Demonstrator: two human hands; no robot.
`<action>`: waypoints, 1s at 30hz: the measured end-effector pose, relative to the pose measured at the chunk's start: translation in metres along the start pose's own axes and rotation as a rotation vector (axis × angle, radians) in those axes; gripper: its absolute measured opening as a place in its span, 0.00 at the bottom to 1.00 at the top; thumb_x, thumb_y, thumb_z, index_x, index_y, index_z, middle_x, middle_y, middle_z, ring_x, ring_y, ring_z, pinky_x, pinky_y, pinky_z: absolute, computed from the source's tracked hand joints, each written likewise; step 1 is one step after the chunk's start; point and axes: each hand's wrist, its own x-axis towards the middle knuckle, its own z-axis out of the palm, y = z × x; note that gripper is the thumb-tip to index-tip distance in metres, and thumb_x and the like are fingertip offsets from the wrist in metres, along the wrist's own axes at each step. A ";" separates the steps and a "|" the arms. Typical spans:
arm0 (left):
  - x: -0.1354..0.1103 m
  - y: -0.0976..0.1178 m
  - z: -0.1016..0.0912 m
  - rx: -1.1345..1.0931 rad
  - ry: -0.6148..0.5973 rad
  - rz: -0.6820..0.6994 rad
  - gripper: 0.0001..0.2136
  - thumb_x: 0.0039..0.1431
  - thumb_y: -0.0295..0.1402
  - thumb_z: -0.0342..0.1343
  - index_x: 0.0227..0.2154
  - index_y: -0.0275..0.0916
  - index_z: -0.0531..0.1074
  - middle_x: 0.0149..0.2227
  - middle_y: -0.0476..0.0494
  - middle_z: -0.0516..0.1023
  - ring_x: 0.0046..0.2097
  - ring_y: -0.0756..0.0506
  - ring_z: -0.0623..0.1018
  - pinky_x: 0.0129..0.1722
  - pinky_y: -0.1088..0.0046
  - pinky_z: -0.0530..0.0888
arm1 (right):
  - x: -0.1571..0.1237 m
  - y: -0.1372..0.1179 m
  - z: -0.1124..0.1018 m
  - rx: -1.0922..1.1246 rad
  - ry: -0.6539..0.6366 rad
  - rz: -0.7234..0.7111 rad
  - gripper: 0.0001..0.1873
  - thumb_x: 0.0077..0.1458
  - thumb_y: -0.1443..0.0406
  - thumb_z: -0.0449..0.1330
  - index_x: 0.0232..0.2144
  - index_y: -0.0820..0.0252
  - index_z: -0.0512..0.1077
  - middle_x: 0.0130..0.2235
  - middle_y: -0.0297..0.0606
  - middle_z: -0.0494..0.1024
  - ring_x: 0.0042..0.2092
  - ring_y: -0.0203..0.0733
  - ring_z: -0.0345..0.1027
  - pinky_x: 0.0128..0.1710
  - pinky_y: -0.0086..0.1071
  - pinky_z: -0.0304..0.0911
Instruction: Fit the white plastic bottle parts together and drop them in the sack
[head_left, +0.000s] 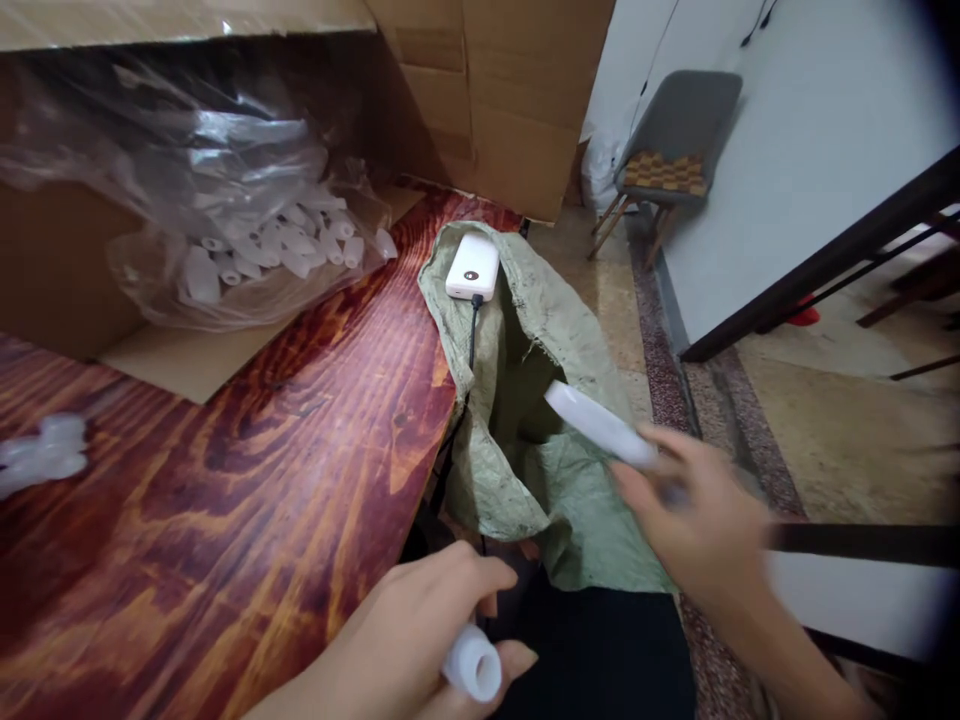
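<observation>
Across the left of the view ran a dark red wooden table, its near edge dropping off beside the person's lap. At its back stood a large cardboard box lying open on its side, with a clear plastic bag spilling out of it, full of small white plastic tubes. More cardboard boxes were stacked behind, and a grey chair stood by the white wall. A green woven sack hung off the table's right edge, its mouth gaping between the table and the tiled floor. On the sack's upper fold lay a white power bank with a black cable trailing down. A few loose white pieces lay blurred at the table's far left. The right hand, blurred, pinched a white tube piece over the sack's mouth. The left hand, low by the table edge, was curled around a short white tube.
</observation>
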 end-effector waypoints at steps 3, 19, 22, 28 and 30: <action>-0.002 -0.002 0.004 0.033 0.008 -0.022 0.15 0.58 0.30 0.55 0.47 0.44 0.62 0.31 0.52 0.72 0.27 0.51 0.72 0.25 0.78 0.64 | 0.004 0.015 0.026 0.339 -0.152 0.406 0.24 0.54 0.54 0.65 0.45 0.62 0.65 0.25 0.27 0.66 0.26 0.36 0.61 0.25 0.28 0.56; 0.000 0.006 -0.007 -0.244 -0.156 -0.410 0.16 0.58 0.46 0.55 0.33 0.41 0.56 0.30 0.49 0.65 0.28 0.50 0.63 0.27 0.74 0.61 | -0.051 -0.032 0.039 0.862 -0.436 0.571 0.33 0.55 0.38 0.56 0.32 0.65 0.72 0.18 0.31 0.70 0.14 0.27 0.57 0.14 0.20 0.47; 0.002 0.012 -0.007 -0.175 -0.183 -0.432 0.15 0.57 0.43 0.56 0.32 0.41 0.57 0.29 0.49 0.67 0.28 0.49 0.65 0.26 0.74 0.60 | -0.050 -0.048 0.038 0.882 -0.524 0.310 0.31 0.53 0.38 0.59 0.36 0.60 0.69 0.27 0.36 0.78 0.17 0.28 0.61 0.16 0.21 0.52; -0.002 0.012 0.001 -0.083 -0.154 -0.417 0.14 0.55 0.42 0.58 0.34 0.41 0.59 0.31 0.48 0.71 0.29 0.46 0.71 0.25 0.74 0.62 | -0.043 -0.077 0.058 0.698 -0.203 -0.259 0.26 0.60 0.44 0.56 0.27 0.60 0.73 0.23 0.34 0.74 0.24 0.34 0.67 0.25 0.26 0.61; -0.003 0.011 0.002 -0.076 -0.138 -0.380 0.13 0.55 0.39 0.58 0.35 0.41 0.60 0.32 0.48 0.72 0.29 0.46 0.73 0.25 0.74 0.62 | -0.043 -0.083 0.066 0.666 -0.121 -0.330 0.26 0.60 0.45 0.57 0.26 0.60 0.74 0.24 0.34 0.72 0.26 0.34 0.67 0.25 0.25 0.62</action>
